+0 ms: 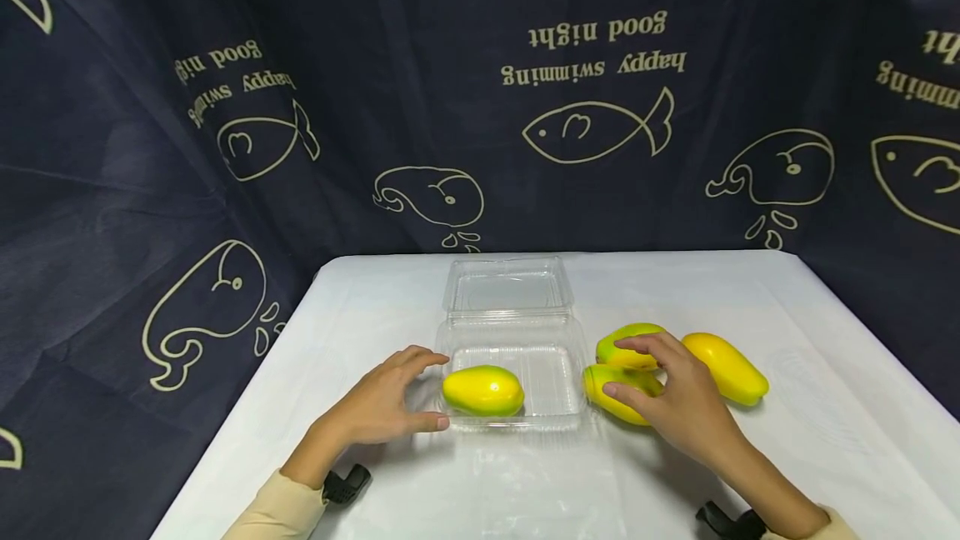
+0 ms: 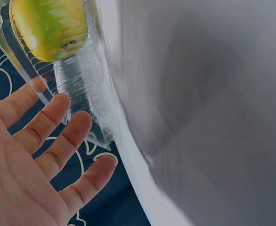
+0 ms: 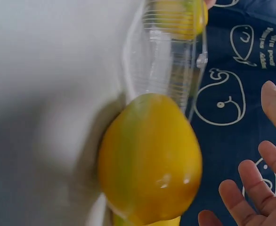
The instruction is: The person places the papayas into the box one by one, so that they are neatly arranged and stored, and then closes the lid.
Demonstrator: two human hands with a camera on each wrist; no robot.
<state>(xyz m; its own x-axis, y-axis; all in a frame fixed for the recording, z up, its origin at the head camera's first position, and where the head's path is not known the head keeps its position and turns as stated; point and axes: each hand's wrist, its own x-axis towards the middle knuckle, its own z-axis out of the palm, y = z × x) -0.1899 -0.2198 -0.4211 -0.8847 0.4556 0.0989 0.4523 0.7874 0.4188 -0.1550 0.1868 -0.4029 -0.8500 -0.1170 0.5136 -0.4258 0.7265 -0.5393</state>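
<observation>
A yellow-green mango [image 1: 483, 391] lies in the left front of the base of a clear plastic clamshell box [image 1: 551, 373], whose lid [image 1: 510, 286] is folded back. Beside the box's left wall is my left hand [image 1: 382, 402], thumb and fingers spread, fingertips right at the rim. My right hand [image 1: 686, 398] hovers over two mangoes just right of the box. Of these, the nearer mango [image 1: 618, 394] sits against the box's right side and the farther mango [image 1: 630, 346] lies behind it, both partly hidden by the hand. In the right wrist view, the fingers stand apart from the large mango [image 3: 150, 160].
Another yellow mango [image 1: 726, 368] lies to the right, beyond my right hand. Everything stands on a white-covered table [image 1: 360, 298]. A dark curtain [image 1: 480, 107] printed with fish and whales hangs behind and at the left.
</observation>
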